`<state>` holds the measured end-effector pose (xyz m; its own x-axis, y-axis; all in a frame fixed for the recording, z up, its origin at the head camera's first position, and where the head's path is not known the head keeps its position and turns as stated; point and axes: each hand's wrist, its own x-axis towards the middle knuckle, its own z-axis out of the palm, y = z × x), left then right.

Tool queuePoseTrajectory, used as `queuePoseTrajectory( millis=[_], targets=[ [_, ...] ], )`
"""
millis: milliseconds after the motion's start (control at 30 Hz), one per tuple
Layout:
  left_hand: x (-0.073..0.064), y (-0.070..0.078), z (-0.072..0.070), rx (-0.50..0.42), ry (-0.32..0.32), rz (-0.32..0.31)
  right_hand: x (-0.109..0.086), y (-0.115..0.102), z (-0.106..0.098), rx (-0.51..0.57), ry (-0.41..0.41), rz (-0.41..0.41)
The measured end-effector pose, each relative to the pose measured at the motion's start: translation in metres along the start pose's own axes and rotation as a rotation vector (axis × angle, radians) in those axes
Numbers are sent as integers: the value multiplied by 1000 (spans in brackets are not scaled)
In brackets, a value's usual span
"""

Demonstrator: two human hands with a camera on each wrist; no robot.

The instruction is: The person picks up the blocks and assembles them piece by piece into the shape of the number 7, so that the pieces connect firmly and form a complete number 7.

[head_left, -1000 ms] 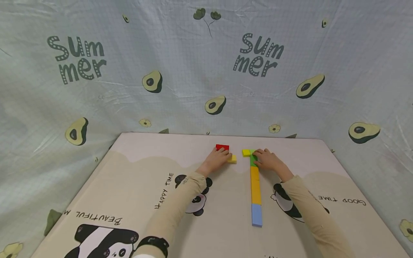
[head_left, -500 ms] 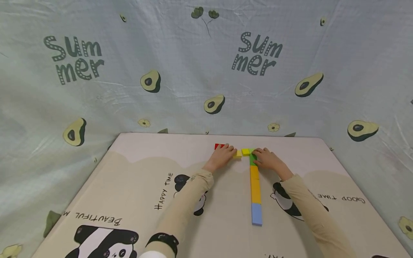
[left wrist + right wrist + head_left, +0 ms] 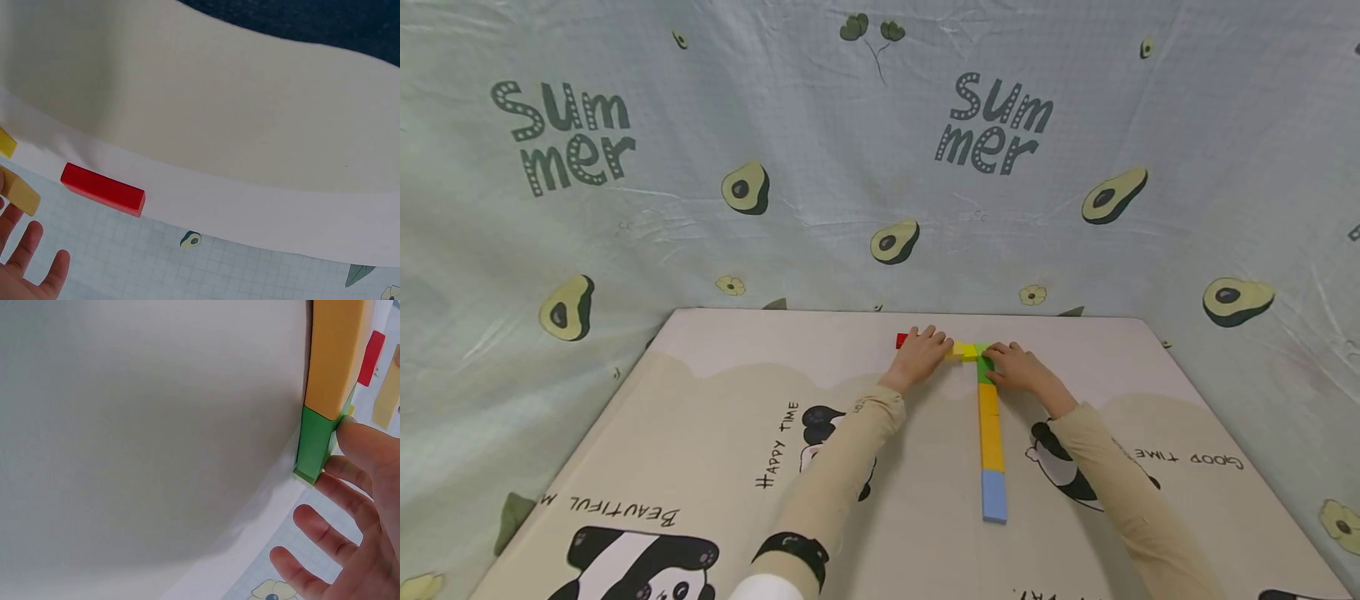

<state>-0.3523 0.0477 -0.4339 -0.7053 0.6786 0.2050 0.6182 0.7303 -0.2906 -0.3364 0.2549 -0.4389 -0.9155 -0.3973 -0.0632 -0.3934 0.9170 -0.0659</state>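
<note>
My left hand (image 3: 919, 358) pinches a pale yellow block (image 3: 22, 192) at the far side of the table. Its right end lies close against a bright yellow block (image 3: 970, 352) in the head view; contact is hard to judge. The thumb and fingers of my right hand (image 3: 1021, 367) hold a green block (image 3: 314, 440) from its right side. A light green block (image 3: 305, 477) adjoins that block's far end. Toward me the line continues with orange-yellow blocks (image 3: 990, 425) and a blue block (image 3: 994, 497). Behind my left hand, a red block (image 3: 103, 189) lies partly hidden in the head view.
A panda-printed mat (image 3: 700, 442) covers the table. Its far edge runs just behind the blocks. Beyond it hangs a pale curtain (image 3: 820, 125) printed with avocados.
My left hand has slid the pale yellow block rightward, from beside the red block up to the bright yellow one. My right hand has stayed at the green block.
</note>
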Motion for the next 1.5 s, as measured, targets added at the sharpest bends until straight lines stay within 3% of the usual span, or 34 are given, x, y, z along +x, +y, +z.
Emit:
queuePoseTrajectory(
  millis=[233, 567, 800, 967, 1067, 1500],
  targets=[
    [2, 0, -1, 19, 4, -9, -1, -1, 1, -49, 8, 2],
    [6, 2, 1, 23, -83, -22, -1, -2, 1, -45, -6, 6],
    [5, 5, 3, 53, -96, -29, 4, 3, 5, 12, -9, 0],
    [5, 6, 4, 55, -87, -33, 7, 10, 10, -6, 16, -26],
    [6, 7, 4, 53, -89, -41, 4, 5, 5, 17, -6, 7],
    [12, 10, 13, 27, -138, -73, -2, -2, 1, -38, -1, 8]
  ],
)
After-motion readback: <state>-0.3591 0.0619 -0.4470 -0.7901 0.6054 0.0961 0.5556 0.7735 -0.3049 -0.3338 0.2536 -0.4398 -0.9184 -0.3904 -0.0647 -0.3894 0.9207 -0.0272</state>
